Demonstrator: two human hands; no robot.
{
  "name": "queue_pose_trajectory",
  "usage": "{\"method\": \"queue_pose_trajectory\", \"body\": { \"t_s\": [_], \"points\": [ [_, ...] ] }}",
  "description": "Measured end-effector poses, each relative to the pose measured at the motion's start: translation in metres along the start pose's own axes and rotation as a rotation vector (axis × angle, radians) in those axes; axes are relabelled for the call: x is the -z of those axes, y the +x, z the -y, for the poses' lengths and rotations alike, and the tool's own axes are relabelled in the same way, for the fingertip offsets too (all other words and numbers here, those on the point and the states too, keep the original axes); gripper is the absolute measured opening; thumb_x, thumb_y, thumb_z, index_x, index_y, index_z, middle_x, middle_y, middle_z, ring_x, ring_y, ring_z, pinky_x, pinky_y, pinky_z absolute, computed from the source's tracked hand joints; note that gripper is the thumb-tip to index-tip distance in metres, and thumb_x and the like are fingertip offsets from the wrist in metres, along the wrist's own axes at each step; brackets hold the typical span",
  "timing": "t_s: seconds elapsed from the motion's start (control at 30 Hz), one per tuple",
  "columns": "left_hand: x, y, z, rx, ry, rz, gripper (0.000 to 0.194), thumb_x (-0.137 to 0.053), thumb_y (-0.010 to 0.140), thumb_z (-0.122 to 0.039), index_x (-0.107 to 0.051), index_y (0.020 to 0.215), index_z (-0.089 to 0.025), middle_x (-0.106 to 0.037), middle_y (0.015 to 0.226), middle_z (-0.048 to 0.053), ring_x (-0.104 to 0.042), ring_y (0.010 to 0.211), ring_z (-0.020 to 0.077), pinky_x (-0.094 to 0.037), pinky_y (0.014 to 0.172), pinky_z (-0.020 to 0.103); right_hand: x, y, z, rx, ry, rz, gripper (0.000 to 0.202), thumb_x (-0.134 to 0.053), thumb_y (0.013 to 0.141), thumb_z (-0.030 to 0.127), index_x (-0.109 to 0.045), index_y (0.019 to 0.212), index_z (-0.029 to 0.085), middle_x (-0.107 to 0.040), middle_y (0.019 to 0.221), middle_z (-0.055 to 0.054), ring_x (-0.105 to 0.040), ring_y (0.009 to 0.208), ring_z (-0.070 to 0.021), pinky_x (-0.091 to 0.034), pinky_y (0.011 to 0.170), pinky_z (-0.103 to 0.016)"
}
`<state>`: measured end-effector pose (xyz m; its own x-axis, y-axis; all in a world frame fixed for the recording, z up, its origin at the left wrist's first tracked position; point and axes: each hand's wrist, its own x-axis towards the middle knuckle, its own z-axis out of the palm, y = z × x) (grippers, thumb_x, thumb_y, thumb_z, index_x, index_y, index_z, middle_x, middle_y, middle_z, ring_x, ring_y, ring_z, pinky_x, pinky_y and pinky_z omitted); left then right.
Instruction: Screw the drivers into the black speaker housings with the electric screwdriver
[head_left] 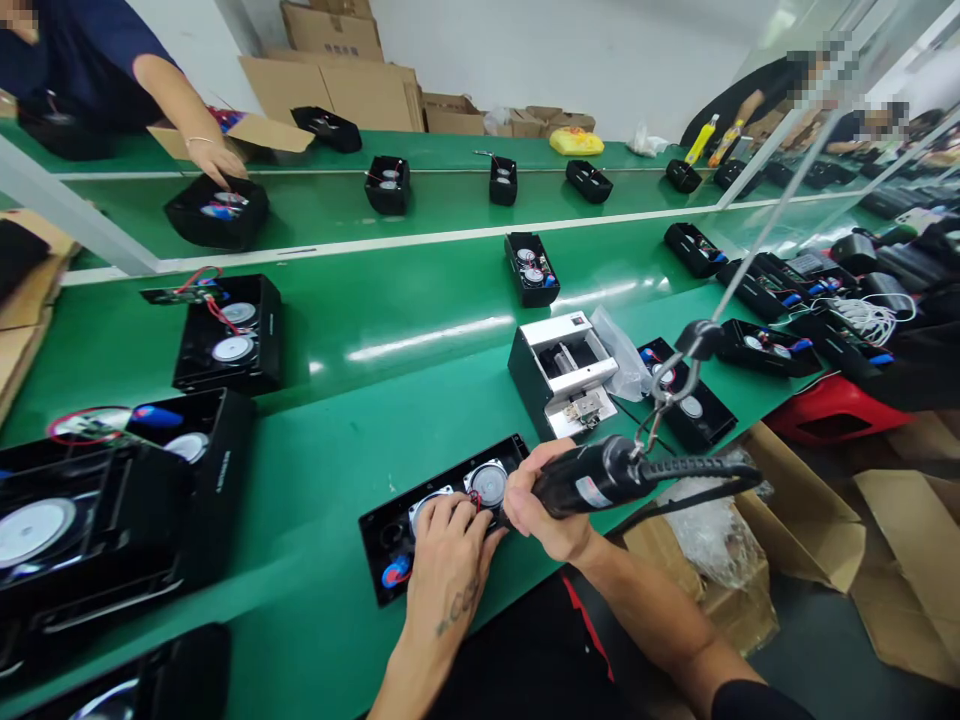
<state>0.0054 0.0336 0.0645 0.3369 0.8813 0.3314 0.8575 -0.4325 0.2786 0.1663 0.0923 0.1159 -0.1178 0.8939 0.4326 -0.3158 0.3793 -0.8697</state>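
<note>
Right grip (546, 512) wraps the hanging driver (611, 472); left grip (450, 560), pinch unclear, rests on the speaker case (454, 479) by the bench's (322, 480) near edge. I'm seemingly fastening; next calls for steady case, straight press.

White wall (600, 60) spans top of frame, green worktop (322, 440) with light glare (431, 340) fills center, dark gray floor (825, 640) lower right.

Speaker casings (444, 482) along green benches (330, 450) mark a factory.
</note>
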Motion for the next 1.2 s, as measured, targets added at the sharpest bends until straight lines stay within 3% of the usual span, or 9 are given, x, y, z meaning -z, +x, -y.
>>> {"method": "queue_pose_trajectory", "body": {
  "t_s": [0.13,0.33,0.53,0.6,0.7,0.8,0.9,1.0,1.2],
  "points": [
    [-0.001,0.0,0.001,-0.01,0.03,0.005,0.014,-0.063,0.105,-0.03,-0.074,0.1,-0.022,-0.07,0.095,0.007,-0.064,0.103,0.0278,-0.051,0.098,0.049,0.004,0.001,0.005,-0.019,-0.016,-0.009,0.028,-0.071,0.102,0.037,-0.045,0.112,0.031,-0.049,0.06,0.014,-0.044,0.04,-0.0105,-0.041,0.043,-0.026],
    [-0.001,0.0,0.001,-0.028,0.046,-0.04,0.014,-0.066,0.104,-0.032,-0.073,0.104,-0.02,-0.071,0.096,0.007,-0.065,0.102,0.0275,-0.052,0.098,0.048,0.008,0.01,0.017,0.037,0.156,-0.033,0.026,-0.067,0.104,0.028,-0.044,0.115,0.034,-0.045,0.06,0.015,-0.036,0.036,-0.0082,-0.032,0.036,-0.02],
    [-0.006,-0.003,-0.005,0.018,-0.023,-0.121,0.017,-0.065,0.105,-0.03,-0.073,0.111,-0.017,-0.073,0.096,0.008,-0.066,0.104,0.028,-0.052,0.103,0.049,0.012,0.014,0.033,0.013,0.172,-0.069,0.023,-0.068,0.103,0.029,-0.05,0.115,0.034,-0.043,0.059,0.014,-0.036,0.037,-0.0088,-0.036,0.037,-0.022],
    [-0.008,-0.004,-0.006,0.029,-0.019,-0.131,0.016,-0.063,0.105,-0.026,-0.074,0.111,-0.016,-0.073,0.097,0.009,-0.066,0.105,0.0282,-0.051,0.106,0.049,0.023,0.019,0.045,0.047,0.129,-0.158,0.02,-0.068,0.103,0.028,-0.052,0.113,0.034,-0.043,0.059,0.013,-0.038,0.039,-0.0091,-0.037,0.041,-0.023],
    [-0.007,-0.003,-0.002,-0.004,0.012,-0.116,0.014,-0.062,0.104,-0.022,-0.075,0.105,-0.017,-0.073,0.096,0.008,-0.066,0.105,0.0279,-0.05,0.104,0.048,0.051,0.028,0.057,0.095,-0.066,-0.414,0.022,-0.073,0.1,0.026,-0.052,0.106,0.03,-0.048,0.059,0.013,-0.044,0.043,-0.0095,-0.042,0.047,-0.025],
    [-0.007,0.0,0.004,-0.076,0.053,-0.121,0.014,-0.063,0.105,-0.025,-0.075,0.101,-0.019,-0.074,0.093,0.006,-0.066,0.102,0.0279,-0.049,0.098,0.045,0.082,0.026,0.046,0.052,-0.333,-0.583,0.034,-0.082,0.091,0.027,-0.054,0.111,0.026,-0.059,0.064,0.011,-0.053,0.048,-0.0114,-0.049,0.052,-0.029],
    [-0.008,0.001,0.009,-0.114,0.095,-0.146,0.018,-0.061,0.105,-0.029,-0.076,0.102,-0.019,-0.075,0.092,0.006,-0.066,0.102,0.0289,-0.048,0.096,0.045,0.107,0.018,0.019,-0.051,-0.435,-0.558,0.041,-0.085,0.085,0.033,-0.057,0.114,0.022,-0.065,0.066,0.009,-0.059,0.051,-0.0133,-0.051,0.055,-0.03],
    [-0.012,0.0,0.014,-0.14,0.115,-0.155,0.019,-0.059,0.106,-0.026,-0.077,0.111,-0.02,-0.075,0.092,0.007,-0.067,0.103,0.0294,-0.047,0.097,0.046,0.12,0.018,0.003,-0.086,-0.362,-0.484,0.038,-0.081,0.089,0.037,-0.056,0.114,0.023,-0.06,0.059,0.012,-0.056,0.045,-0.0122,-0.048,0.052,-0.029],
    [-0.02,0.002,0.038,-0.336,0.135,-0.177,0.025,-0.056,0.104,-0.016,-0.077,0.11,-0.028,-0.077,0.087,0.002,-0.07,0.093,0.0234,-0.046,0.098,0.042,0.116,0.063,0.028,0.205,-0.231,-0.544,0.036,-0.075,0.097,0.039,-0.05,0.12,0.028,-0.055,0.06,0.013,-0.051,0.042,-0.0111,-0.046,0.049,-0.028]
  ]
}}
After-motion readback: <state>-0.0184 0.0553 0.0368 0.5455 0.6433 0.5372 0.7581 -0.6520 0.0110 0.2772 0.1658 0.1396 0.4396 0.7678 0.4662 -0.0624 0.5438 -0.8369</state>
